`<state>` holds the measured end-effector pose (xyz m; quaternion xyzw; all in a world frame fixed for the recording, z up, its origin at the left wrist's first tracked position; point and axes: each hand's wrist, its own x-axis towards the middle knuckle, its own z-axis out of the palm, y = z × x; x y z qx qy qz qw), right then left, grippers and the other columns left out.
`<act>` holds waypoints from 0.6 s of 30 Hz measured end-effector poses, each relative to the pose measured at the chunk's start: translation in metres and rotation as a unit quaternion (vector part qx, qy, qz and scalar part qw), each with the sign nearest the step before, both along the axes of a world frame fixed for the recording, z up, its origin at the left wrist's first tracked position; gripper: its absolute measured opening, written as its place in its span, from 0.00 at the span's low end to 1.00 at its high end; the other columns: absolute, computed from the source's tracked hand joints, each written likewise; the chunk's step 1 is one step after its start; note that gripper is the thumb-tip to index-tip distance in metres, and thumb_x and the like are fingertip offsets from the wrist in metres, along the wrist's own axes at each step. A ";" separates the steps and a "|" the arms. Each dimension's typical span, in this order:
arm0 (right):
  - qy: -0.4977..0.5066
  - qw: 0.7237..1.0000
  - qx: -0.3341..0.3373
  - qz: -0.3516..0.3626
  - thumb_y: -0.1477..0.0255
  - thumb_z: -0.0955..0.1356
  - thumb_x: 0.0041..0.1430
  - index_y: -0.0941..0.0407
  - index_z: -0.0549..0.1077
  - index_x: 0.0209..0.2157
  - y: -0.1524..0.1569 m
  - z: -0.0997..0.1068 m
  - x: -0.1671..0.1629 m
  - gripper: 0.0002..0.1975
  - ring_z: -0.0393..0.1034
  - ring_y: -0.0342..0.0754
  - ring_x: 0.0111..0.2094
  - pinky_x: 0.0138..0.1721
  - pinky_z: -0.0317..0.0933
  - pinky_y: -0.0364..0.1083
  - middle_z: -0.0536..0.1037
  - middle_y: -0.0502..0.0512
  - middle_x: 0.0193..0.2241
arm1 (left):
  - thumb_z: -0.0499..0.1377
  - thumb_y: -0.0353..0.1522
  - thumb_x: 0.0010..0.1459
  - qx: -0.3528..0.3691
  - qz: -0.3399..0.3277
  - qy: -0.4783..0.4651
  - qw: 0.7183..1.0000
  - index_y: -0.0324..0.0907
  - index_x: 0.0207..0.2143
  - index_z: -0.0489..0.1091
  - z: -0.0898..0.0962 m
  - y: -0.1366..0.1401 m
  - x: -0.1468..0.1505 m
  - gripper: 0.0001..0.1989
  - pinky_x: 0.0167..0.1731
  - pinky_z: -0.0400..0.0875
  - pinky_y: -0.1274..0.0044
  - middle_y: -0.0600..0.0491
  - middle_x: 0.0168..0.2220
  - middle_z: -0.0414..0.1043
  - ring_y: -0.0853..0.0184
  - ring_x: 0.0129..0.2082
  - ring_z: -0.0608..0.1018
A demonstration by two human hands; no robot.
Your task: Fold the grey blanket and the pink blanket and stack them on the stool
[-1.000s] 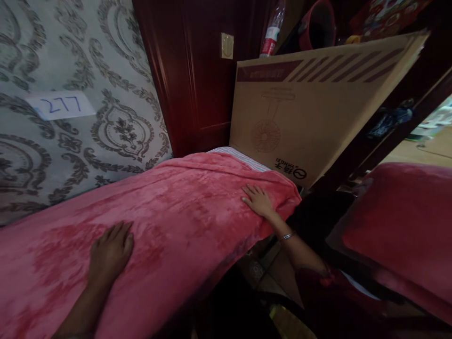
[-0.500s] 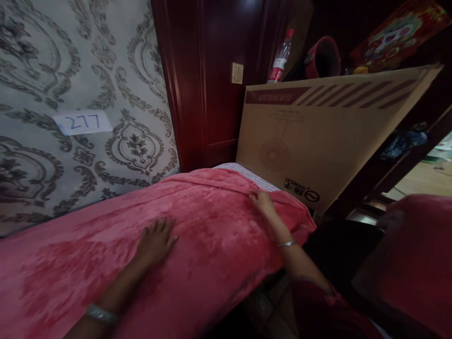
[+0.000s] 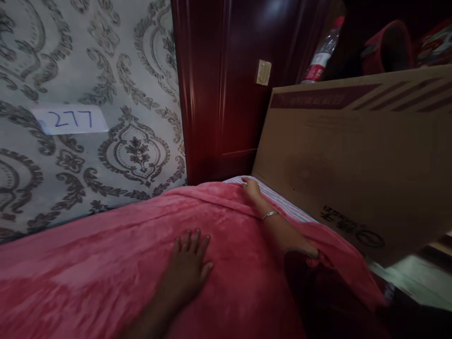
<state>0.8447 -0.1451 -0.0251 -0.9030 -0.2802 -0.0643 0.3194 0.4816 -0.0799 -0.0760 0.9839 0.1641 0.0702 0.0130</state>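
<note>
A pink plush blanket (image 3: pixel 141 235) covers most of the bed. My left hand (image 3: pixel 189 266) lies flat on it with the fingers spread, holding nothing. Farther off, my right hand (image 3: pixel 251 189) is at the blanket's far edge, its fingers closed on the cloth there. The fingertips are partly hidden. Beyond that edge, a strip of striped sheet (image 3: pixel 286 203) shows from under the blanket.
A large cardboard box (image 3: pixel 318 150) stands along the right side of the bed. Behind it are a plastic bottle (image 3: pixel 321 56) and a dark red panel (image 3: pixel 233 94) with a switch (image 3: pixel 263 72). Patterned wallpaper (image 3: pixel 137 28) carries a paper marked 277 (image 3: pixel 70 119).
My right hand has reached farther toward the blanket's far corner. My left hand has slid to the right, still flat on the cloth. The view has shifted closer to the box.
</note>
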 end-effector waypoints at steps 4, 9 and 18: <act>0.025 0.999 -0.027 0.012 0.80 0.64 0.63 0.56 0.71 0.63 0.041 -0.008 0.011 0.27 0.68 0.52 0.61 0.61 0.59 0.45 0.74 0.59 0.60 | 0.55 0.45 0.66 -0.010 -0.001 -0.002 1.000 0.52 0.70 0.58 -0.001 0.000 0.001 0.32 0.65 0.53 0.44 0.44 0.72 0.52 0.41 0.71 0.56; 0.051 0.998 -0.037 -0.004 0.80 0.67 0.59 0.61 0.83 0.45 0.060 -0.013 0.018 0.16 0.73 0.58 0.55 0.58 0.62 0.48 0.81 0.67 0.49 | 0.55 0.46 0.66 -0.027 -0.004 0.002 1.000 0.53 0.71 0.55 -0.004 0.000 -0.003 0.33 0.65 0.52 0.43 0.45 0.74 0.49 0.40 0.72 0.52; 0.041 0.977 0.146 -0.149 0.69 0.65 0.65 0.59 0.78 0.55 0.023 0.049 0.089 0.20 0.76 0.58 0.49 0.50 0.70 0.52 0.81 0.67 0.47 | 0.55 0.46 0.65 -0.047 -0.011 -0.004 0.999 0.53 0.71 0.54 -0.005 0.003 -0.003 0.34 0.64 0.53 0.41 0.44 0.73 0.48 0.39 0.72 0.52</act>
